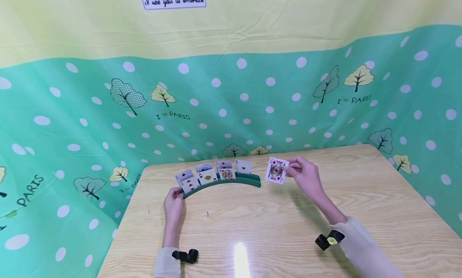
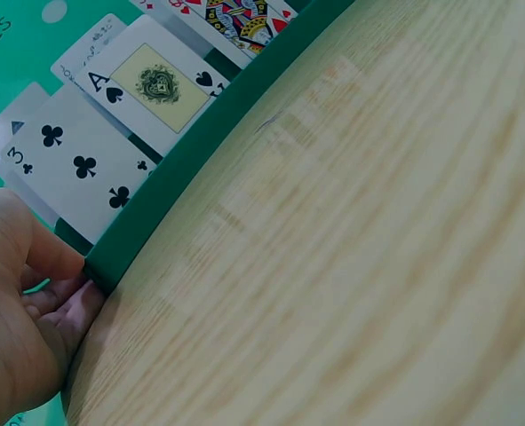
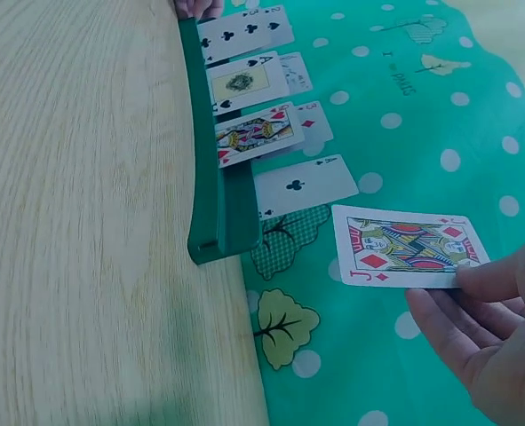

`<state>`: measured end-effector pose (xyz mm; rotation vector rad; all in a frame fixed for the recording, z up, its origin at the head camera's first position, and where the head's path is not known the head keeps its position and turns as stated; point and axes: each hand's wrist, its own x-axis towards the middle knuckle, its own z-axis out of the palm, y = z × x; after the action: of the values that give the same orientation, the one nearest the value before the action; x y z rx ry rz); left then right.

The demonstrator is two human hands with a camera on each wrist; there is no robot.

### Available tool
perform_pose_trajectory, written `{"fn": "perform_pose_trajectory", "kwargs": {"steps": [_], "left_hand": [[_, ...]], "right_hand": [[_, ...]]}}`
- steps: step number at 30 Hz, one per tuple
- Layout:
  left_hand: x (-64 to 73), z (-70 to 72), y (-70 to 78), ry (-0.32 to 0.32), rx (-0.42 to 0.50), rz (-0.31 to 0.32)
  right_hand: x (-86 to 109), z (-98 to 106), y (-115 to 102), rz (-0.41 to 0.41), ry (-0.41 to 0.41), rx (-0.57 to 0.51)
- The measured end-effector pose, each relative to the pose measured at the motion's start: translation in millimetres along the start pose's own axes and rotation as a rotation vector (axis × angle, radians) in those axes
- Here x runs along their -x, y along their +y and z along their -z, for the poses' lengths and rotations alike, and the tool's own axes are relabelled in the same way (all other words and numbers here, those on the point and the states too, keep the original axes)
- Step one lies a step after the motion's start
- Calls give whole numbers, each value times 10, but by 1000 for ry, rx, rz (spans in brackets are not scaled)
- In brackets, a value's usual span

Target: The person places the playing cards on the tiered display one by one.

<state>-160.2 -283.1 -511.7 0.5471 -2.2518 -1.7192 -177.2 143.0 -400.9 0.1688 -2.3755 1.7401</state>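
A curved green card holder (image 1: 220, 182) stands on the table with playing cards upright in two rows. Its front row shows the three of clubs (image 2: 84, 167), the ace of spades (image 2: 160, 84) and a red-marked face card (image 3: 258, 135). Behind them are a two of spades (image 1: 185, 175), a joker-like card, a three of diamonds and the ace of clubs (image 3: 302, 186). My left hand (image 1: 174, 203) pinches the holder's left end. Off the right end, my right hand (image 1: 304, 175) pinches a jack of diamonds (image 1: 276, 170) by its edge, face toward me, apart from the holder.
The wooden table (image 1: 245, 218) reaches back to a green dotted curtain (image 1: 252, 105) hanging behind and at both sides. A small dark mark (image 1: 207, 214) shows on the tabletop. Black wrist cameras (image 1: 185, 256) sit on both sleeves.
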Motion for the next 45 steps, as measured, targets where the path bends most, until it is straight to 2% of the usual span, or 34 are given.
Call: {"fn": "perform_pose_trajectory", "kwargs": {"steps": [4,12,24,45], "left_hand": [[3,2,1,0,0,2],[2,-2,-2,1,2,3],[9,6,8,2,-10,-1],[5,0,25,6,-9,0]], "right_hand": [[-22,-66,17,-12,-15,-21],[-50,-190,46,-19,-18,19],[-88,-378,71,-81,-20,-72],[-143,-648,195,-107,-8,-97]]}}
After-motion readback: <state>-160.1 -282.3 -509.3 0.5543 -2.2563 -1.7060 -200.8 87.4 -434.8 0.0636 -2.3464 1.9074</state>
